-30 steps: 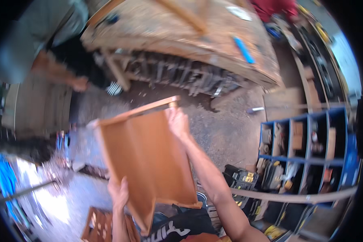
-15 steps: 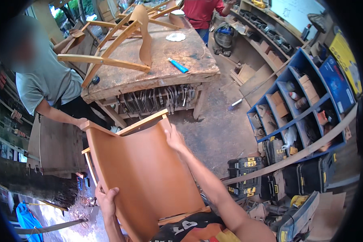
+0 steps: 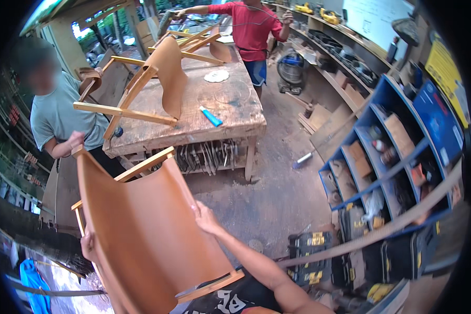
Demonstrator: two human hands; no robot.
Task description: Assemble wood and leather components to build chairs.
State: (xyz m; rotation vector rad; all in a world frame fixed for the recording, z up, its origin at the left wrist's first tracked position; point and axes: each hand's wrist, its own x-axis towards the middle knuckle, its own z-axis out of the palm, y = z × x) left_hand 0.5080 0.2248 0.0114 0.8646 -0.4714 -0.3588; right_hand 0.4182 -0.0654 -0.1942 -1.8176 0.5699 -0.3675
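A chair with a tan leather sling seat (image 3: 146, 220) and a light wooden frame is tilted up in front of my body. My left hand (image 3: 88, 247) grips the sling's left edge, its fingers partly hidden behind the leather. Halfway along the right edge, my right hand (image 3: 206, 219) holds on with its fingers curled at the rim. A wooden crossbar (image 3: 146, 163) spans the far end; another bar (image 3: 210, 287) lies close to my shirt. A co-worker's closed hand (image 3: 76, 140) is at the far left corner; whether it touches the chair I cannot tell.
A worktable (image 3: 220, 104) ahead carries a second sling chair (image 3: 170, 73), a blue tube (image 3: 211, 116) and a white disc (image 3: 216, 76). A person in red (image 3: 251, 31) stands behind it. Blue shelving (image 3: 382, 146) and black toolboxes (image 3: 309, 256) line the right, with a strap (image 3: 371, 238) crossing there.
The chair has shifted left in view. My right hand has moved from near its far corner to midway along the edge. The co-worker's hand has risen from the corner grip; the person in red stretches an arm.
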